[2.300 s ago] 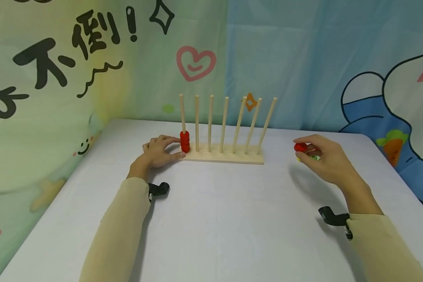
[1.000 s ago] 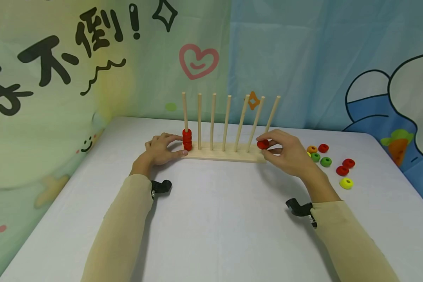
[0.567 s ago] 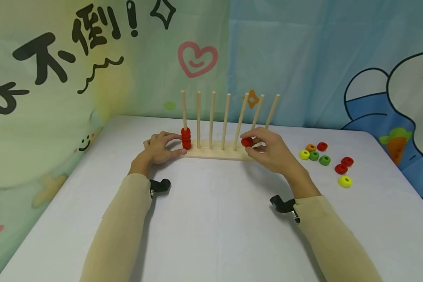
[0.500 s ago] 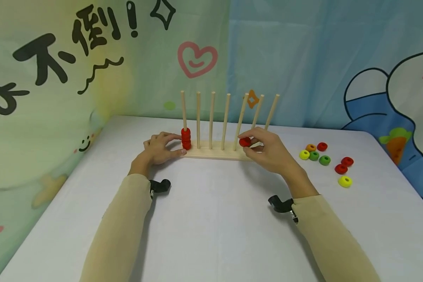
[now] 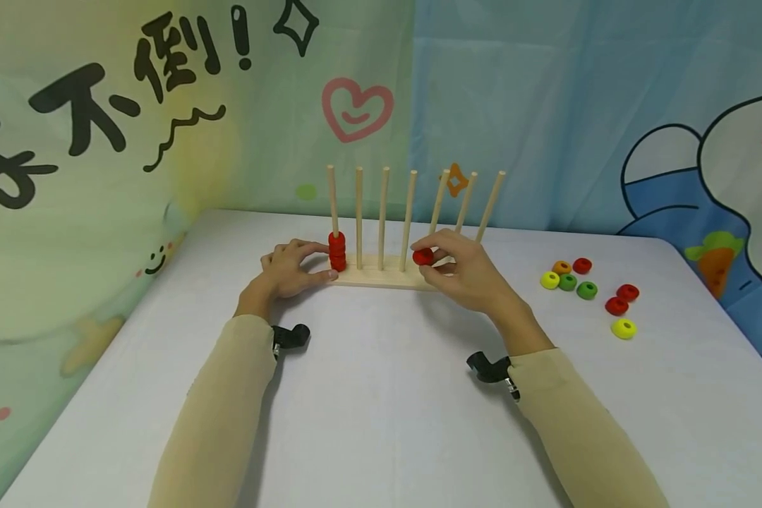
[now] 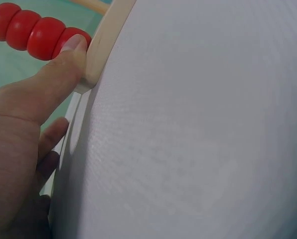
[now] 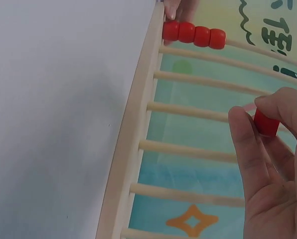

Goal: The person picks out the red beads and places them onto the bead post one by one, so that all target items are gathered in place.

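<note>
A wooden peg stand (image 5: 384,279) with a row of upright pegs stands on the table. Several red beads (image 5: 337,252) are stacked on its leftmost peg. My left hand (image 5: 288,269) grips the stand's left end; in the left wrist view the thumb (image 6: 64,69) lies against the base beside the lowest bead. Between thumb and fingertips, my right hand (image 5: 466,271) pinches one red bead (image 5: 422,257), held in front of the pegs right of the middle. The right wrist view shows this pinched bead (image 7: 266,123) apart from the stack at the far end.
Loose beads lie on the table at the right: an orange bead (image 5: 561,267), green beads (image 5: 587,290), red beads (image 5: 617,305) and yellow beads (image 5: 624,329). A printed cloth (image 5: 514,106) hangs behind the table.
My right hand has carried the red bead leftward from the loose beads, past the right-hand pegs, toward the middle of the stand. The left hand has stayed at the stand's left end.
</note>
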### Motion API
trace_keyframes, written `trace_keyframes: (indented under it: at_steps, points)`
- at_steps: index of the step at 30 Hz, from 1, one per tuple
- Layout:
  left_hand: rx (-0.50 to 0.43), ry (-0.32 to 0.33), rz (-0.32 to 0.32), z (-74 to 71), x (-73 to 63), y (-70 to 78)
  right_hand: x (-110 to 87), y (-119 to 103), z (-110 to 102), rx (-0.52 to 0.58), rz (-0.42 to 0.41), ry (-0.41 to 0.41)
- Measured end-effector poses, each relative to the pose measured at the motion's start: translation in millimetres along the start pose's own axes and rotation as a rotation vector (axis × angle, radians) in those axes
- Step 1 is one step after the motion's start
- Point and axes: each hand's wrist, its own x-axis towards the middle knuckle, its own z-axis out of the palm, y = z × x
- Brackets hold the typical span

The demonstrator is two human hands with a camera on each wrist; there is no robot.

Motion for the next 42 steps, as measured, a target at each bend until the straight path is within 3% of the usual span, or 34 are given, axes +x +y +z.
trace_keyframes:
  at_steps: [8, 16, 42]
  points:
    - [-0.004, 0.009, 0.013, -0.3, 0.1, 0.0, 7.9, -4.0, 6.7, -0.003, -0.051, -0.003]
    - [0.003, 0.009, -0.007, 0.6, 0.0, -0.6, 17.5, -9.7, 14.0, 0.025, -0.049, -0.037]
    - [0.014, 0.018, -0.007, 0.2, -0.7, 0.3, 50.3, -31.2, 37.8, 0.074, -0.112, -0.028]
